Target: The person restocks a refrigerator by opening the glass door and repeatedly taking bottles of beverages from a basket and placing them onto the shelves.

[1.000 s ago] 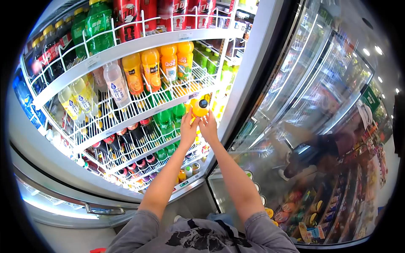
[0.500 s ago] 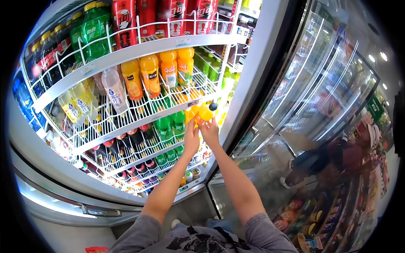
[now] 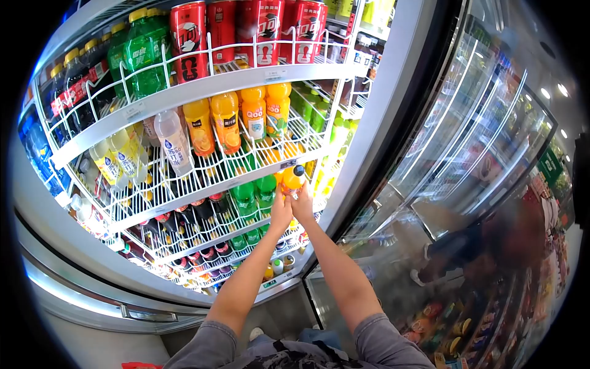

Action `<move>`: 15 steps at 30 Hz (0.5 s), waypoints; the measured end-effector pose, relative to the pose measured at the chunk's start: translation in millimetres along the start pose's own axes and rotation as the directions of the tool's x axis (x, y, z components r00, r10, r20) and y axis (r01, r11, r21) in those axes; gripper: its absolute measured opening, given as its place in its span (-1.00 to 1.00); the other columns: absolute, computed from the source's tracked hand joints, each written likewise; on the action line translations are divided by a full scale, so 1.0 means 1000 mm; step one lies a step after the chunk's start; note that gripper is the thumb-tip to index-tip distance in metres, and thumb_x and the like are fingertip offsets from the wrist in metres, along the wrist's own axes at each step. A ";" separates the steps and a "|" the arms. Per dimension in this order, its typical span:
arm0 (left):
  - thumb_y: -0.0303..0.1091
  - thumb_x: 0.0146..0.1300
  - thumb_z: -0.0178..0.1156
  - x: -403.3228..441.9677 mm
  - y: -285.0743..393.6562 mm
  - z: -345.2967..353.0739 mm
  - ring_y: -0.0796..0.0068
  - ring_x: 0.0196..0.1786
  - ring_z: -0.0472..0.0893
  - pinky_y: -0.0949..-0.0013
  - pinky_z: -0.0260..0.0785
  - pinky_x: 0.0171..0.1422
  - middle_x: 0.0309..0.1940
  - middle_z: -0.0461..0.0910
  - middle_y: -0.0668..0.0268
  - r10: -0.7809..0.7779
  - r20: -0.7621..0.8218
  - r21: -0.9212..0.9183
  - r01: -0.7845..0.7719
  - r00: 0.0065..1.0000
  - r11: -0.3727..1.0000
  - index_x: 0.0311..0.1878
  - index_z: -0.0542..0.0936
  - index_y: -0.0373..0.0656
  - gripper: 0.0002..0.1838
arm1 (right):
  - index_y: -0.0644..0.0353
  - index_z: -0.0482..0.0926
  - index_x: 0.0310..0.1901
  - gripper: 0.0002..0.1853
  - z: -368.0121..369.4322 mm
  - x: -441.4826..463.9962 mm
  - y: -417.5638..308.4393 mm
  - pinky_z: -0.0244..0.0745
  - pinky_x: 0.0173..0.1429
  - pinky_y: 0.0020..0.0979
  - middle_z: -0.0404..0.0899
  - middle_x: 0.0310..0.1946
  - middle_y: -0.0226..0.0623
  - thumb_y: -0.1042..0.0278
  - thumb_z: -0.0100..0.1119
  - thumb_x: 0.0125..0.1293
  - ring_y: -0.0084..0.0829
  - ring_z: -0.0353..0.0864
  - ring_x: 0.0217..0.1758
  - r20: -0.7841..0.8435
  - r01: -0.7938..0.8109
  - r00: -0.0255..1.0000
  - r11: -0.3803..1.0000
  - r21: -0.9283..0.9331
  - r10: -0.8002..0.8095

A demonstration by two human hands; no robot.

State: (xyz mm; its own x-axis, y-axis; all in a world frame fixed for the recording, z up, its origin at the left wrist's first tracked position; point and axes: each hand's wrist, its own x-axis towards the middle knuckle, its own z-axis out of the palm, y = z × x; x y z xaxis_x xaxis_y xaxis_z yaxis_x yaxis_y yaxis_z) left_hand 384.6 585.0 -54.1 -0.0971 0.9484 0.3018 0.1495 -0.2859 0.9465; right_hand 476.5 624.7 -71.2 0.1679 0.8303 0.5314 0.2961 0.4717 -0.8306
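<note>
An orange bottle point(image 3: 294, 178) with a dark cap stands nearly upright between my hands, at the right front of a lower fridge shelf. My left hand point(image 3: 281, 209) is closed round its left side, and my right hand point(image 3: 303, 204) is closed on its right side. Green bottles point(image 3: 265, 192) are just left of my left hand. Above, on the middle shelf, are orange juice bottles point(image 3: 226, 123) and a clear white-labelled bottle point(image 3: 173, 141). The lower part of the held bottle is hidden by my fingers.
Red cans point(image 3: 188, 43) and a large green bottle point(image 3: 146, 55) fill the top shelf. A white wire rail point(image 3: 270, 75) edges it. The open glass door point(image 3: 393, 215) is at my right, with people blurred in it. Dark cola bottles point(image 3: 203, 209) stand on a lower shelf.
The orange bottle has gone from tilted, cap toward me, to more upright. Both hands have moved lower in view with it. The shelves appear slightly lower and farther right.
</note>
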 end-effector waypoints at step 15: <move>0.06 0.53 -0.15 -0.022 0.014 -0.002 0.09 0.53 0.17 0.31 0.00 0.54 0.51 0.06 -0.13 -0.259 0.228 -0.289 0.319 0.939 0.903 0.55 -0.18 -0.31 -0.19 | 0.31 0.23 0.36 -0.12 -0.001 0.029 -0.002 0.40 0.29 -0.12 0.46 0.15 0.16 0.23 0.47 0.04 0.12 0.45 0.22 0.168 -0.129 0.967 0.939 -0.319 0.190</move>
State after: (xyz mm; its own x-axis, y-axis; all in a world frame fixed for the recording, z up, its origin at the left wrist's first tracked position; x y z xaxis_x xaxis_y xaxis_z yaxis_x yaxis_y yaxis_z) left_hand 386.5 560.1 -46.8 0.0948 0.9954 0.0125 -0.1802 0.0048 0.9836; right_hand 481.7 647.5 -54.3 0.0606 0.9425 0.3286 0.5569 0.2413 -0.7948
